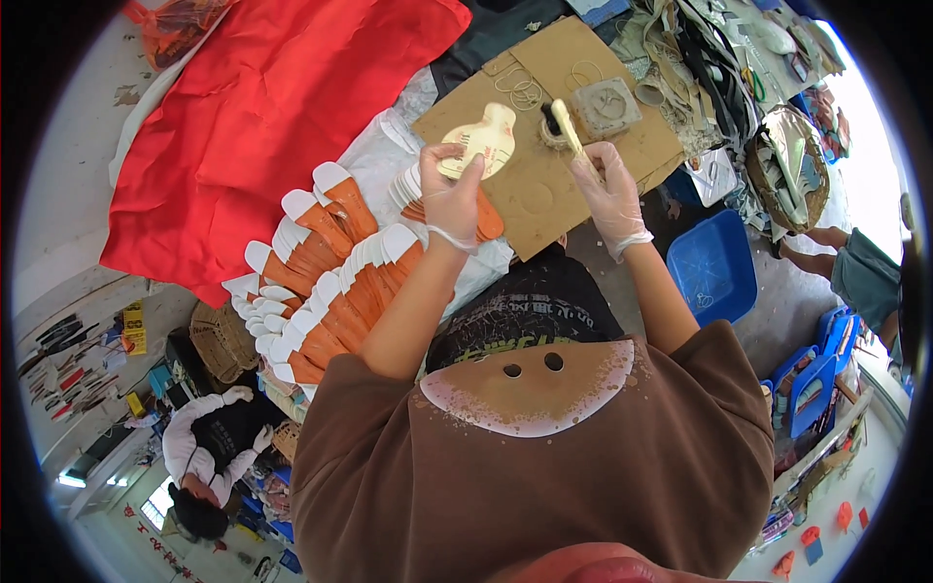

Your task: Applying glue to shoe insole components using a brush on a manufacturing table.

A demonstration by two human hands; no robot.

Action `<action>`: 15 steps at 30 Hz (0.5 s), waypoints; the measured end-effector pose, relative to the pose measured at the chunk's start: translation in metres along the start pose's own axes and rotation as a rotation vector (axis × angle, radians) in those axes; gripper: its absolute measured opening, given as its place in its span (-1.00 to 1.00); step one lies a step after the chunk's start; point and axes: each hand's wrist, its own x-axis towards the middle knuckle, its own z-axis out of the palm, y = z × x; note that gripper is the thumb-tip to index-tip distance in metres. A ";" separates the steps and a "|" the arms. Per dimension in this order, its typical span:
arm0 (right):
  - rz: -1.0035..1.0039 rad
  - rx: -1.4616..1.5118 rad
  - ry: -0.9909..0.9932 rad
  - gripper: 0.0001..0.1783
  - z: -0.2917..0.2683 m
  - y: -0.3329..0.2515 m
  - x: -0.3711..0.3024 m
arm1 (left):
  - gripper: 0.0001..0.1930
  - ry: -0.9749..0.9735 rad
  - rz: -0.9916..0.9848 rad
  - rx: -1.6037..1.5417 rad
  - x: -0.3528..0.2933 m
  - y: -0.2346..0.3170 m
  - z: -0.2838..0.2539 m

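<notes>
Brown cardboard (637, 146) lies beside rows of insoles (340, 277), ranged past its left corner and either done or waiting, I cannot tell which, while the left hand (452, 197) pinches a cream piece (491, 139) near that corner, seemingly underway, and the right hand (609, 191) grips a brush (569, 129) over the middle.

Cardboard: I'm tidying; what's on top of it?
Rubber bands, a block and a round thing, partly covered by the brush; what lies beneath the brush can't be seen.
</notes>
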 end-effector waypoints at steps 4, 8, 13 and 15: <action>-0.225 -0.116 -0.125 -0.42 0.023 -0.017 0.005 | -0.78 -0.079 -0.025 -0.049 -0.006 -0.002 0.015; -0.328 -0.135 -0.073 -0.53 0.049 -0.032 0.013 | -0.59 -0.263 -0.125 -0.072 -0.006 -0.006 0.014; -0.296 0.010 0.102 -0.64 0.046 -0.022 0.056 | -0.35 -0.114 -0.177 0.241 0.004 0.010 -0.001; -0.198 0.085 0.043 -0.66 0.036 -0.026 0.065 | -0.35 -0.128 0.064 0.945 0.016 -0.009 -0.022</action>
